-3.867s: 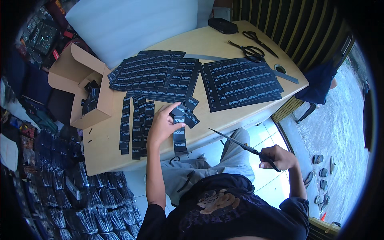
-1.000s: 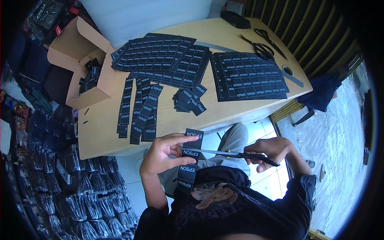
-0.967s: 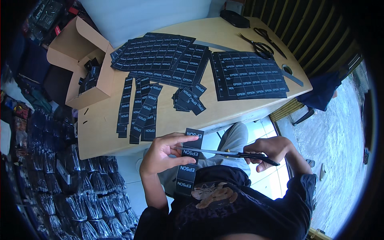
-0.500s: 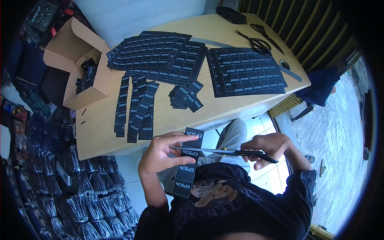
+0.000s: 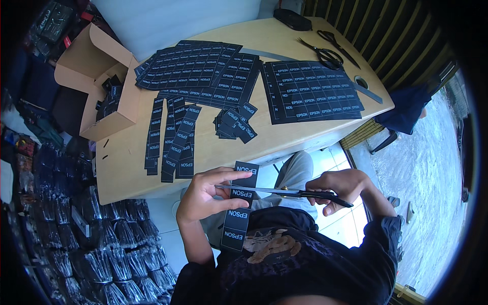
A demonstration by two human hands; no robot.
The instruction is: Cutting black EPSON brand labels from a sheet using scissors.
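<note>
- Our left hand (image 5: 207,195) pinches a black, rectangular strip of labels with pale lettering (image 5: 235,223) between thumb and fingers.
- That strip hangs off the surface, just beyond the near edge of the pale wooden table (image 5: 127,173) and above our lap.
- Our right hand (image 5: 338,189) grips the dark handles of a long pair of metal-bladed scissors (image 5: 285,191); the blades lie across the strip below its topmost label, their tips close to our left fingers.
- We cannot tell how far the blades have cut.
- Near the middle of the near edge we see a small heap of loose black label pieces (image 5: 238,123).
- Narrow black label strips (image 5: 173,137) lie left of it, toward the near left corner.
- Overlapping black label sheets (image 5: 201,71) spread behind them, and a second black sheet stack (image 5: 315,91) sits toward the right edge.
- An open brown cardboard box (image 5: 122,114) stands at the left edge.
- By the far right corner we have an elongated black case (image 5: 292,20) and two black-handled pairs of scissors (image 5: 330,58).
</note>
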